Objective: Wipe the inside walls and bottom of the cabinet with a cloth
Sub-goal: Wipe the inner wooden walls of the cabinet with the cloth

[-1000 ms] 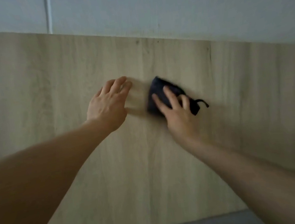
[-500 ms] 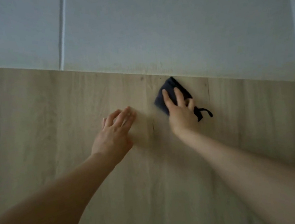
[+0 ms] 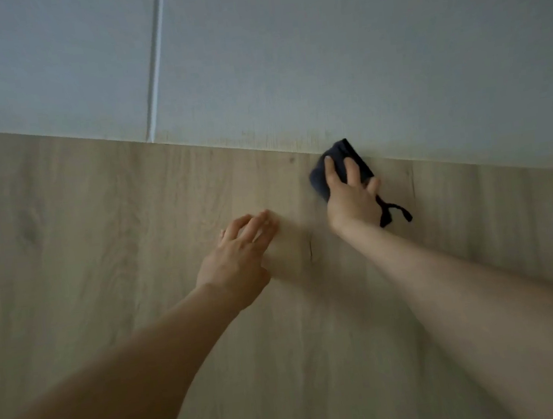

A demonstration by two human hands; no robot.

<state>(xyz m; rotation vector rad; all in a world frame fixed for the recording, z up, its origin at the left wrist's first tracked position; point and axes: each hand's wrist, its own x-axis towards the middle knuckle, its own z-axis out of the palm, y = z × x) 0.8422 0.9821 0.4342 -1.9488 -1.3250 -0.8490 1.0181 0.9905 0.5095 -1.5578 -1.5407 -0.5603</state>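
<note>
- A light wood-grain panel (image 3: 85, 265) is filling the lower part of the head view, with its grain running roughly from the bottom of the frame toward the top.
- A pale grey-white surface (image 3: 319, 49) is meeting the upper edge of this panel along a line that is slanting downward toward the right; a narrow raised seam (image 3: 155, 64) is crossing the pale surface at upper left.
- The left forearm is entering from the lower-left corner and is reaching up across the panel.
- The left hand (image 3: 236, 258) is resting on the wood panel with its fingers straight and close together (grip apart, holding nothing); the fingertips are pointing up and to the right.
- A short dark vertical mark (image 3: 311, 250) in the grain is lying just to the right of the left hand.
- The right hand (image 3: 351, 200) is pressing on a dark blue cloth (image 3: 320, 182), with its fingers extended and spread over the fabric (grip apart, flat on the cloth rather than curled round it).
- The cloth is lying against the wood panel directly at the joint with the pale surface, its top corner overlapping that line.
- A thin dark loop (image 3: 396, 213) of the cloth is hanging out below the right hand, on its right side.
- The right forearm is extending from the lower-right corner up to the cloth.
</note>
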